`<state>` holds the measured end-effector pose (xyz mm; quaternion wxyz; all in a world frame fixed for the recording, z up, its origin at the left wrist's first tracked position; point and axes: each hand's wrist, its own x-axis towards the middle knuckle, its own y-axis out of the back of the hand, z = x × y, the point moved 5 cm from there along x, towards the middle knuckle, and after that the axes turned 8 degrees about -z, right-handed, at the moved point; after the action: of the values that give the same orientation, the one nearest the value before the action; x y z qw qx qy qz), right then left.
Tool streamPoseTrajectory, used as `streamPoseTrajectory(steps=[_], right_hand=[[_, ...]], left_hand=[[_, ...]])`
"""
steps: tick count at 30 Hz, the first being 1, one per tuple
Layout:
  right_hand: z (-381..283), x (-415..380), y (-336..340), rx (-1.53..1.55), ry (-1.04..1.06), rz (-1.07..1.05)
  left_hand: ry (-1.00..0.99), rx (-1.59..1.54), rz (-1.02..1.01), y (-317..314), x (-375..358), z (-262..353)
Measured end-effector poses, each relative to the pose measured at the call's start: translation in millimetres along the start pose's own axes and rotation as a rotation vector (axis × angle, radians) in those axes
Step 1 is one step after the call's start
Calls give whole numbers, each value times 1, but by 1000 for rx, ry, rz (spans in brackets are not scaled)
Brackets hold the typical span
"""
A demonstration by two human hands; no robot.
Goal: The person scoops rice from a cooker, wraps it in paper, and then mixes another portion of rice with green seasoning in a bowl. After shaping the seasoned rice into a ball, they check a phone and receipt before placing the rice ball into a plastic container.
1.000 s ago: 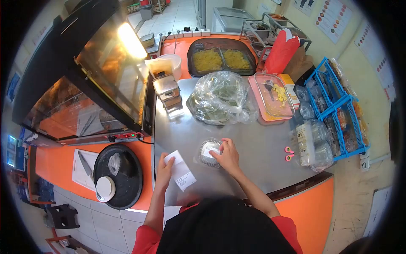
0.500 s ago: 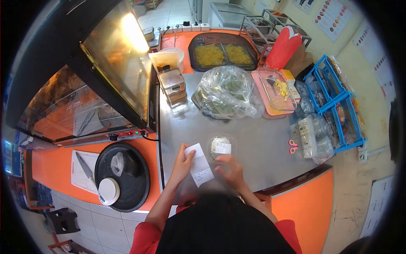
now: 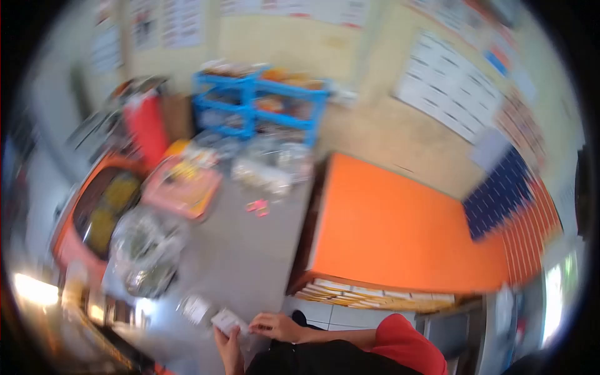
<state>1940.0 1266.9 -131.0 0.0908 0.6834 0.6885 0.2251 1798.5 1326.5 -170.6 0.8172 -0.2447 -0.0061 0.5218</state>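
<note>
My left hand (image 3: 229, 347) is closed on a white printed paper slip (image 3: 225, 320), thumb on top, low in the head view. Close to the slip's right end is my right hand (image 3: 278, 327), its fingers loosely bent and a little apart. Blur hides whether they touch the paper. Just left of the slip, a small clear round container with a white label (image 3: 197, 309) rests on the metal tabletop (image 3: 240, 247). Farther left lies a clear plastic bag with green contents (image 3: 145, 253).
Pink scissors (image 3: 257, 207) lie near the table's right side. Behind them are a plastic-wrapped white pack (image 3: 262, 175) and blue racks (image 3: 253, 103). A pink tray (image 3: 181, 187) and a black tray of yellow food (image 3: 106, 212) stand left. An orange counter (image 3: 394, 231) is at right.
My view has swung right, bringing the orange counter and wall papers into sight. The slip stays in my left hand; my right hand has moved from beside the container to the slip's end.
</note>
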Motion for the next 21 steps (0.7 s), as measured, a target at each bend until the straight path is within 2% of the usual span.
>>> streamPoseTrajectory(steps=[2,4,6,7,9,10,11,12,14,15,17,18,20,21], right_hand=[[-1,-34,24,-64,20,149],[-5,-65,44,-238,-16,193],[3,-106,63,-326,-3,365],[3,-127,76,-390,39,446],[-8,-176,103,-393,-28,561],[-15,-206,120,-276,7,627],[-22,-239,134,-162,45,685],[-30,-274,143,-188,43,711],[-26,-351,164,70,-225,813],[-31,-391,172,49,-220,840],[-24,-462,182,56,-513,939],[-22,-489,186,46,-501,970],[-22,-545,192,-36,-561,1172],[-30,-565,197,-34,-557,1272]], left_hand=[[37,27,-162,-25,5,-22],[77,55,-302,-68,8,-20],[351,109,-345,-114,-11,-26],[358,135,-409,-134,-8,-39],[295,647,-551,-157,11,-90],[232,81,-607,-179,36,-138],[233,82,-648,-212,40,-162],[175,121,-683,-246,39,-180],[107,152,-755,-321,40,-225],[23,221,-765,-357,43,-255],[-159,364,-780,-423,55,-300],[-173,365,-811,-454,57,-315],[-286,992,-632,-492,59,-344],[-341,1573,-378,-507,60,-354]])
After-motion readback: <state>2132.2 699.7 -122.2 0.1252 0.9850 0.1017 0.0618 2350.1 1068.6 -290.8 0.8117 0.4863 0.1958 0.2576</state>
